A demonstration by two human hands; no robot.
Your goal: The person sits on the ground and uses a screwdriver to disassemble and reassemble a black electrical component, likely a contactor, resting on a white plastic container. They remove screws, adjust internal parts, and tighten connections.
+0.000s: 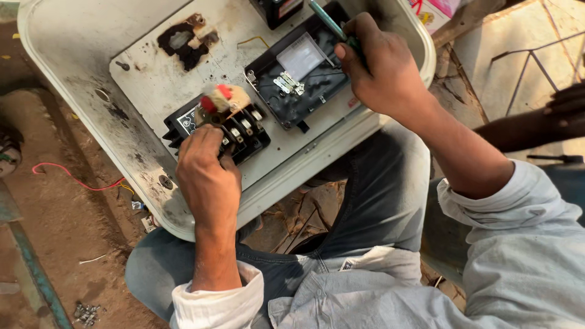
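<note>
A dirty white metal enclosure (79,49) rests tilted across my lap. Inside it, my left hand (207,173) grips a black switch block (244,131) with metal terminals and a red and cream knob (220,97) on top. My right hand (384,67) is closed around a green-handled screwdriver (329,21), whose shaft points up and left over a black open housing (304,79) with small metal contacts. A white label lies inside that housing.
A burnt, rusted hole (183,42) marks the enclosure's back plate. A red wire (73,176) lies on the dirt floor at left, near loose screws (85,312). Another person's arm (536,125) reaches in at right, beside a wire frame (530,67).
</note>
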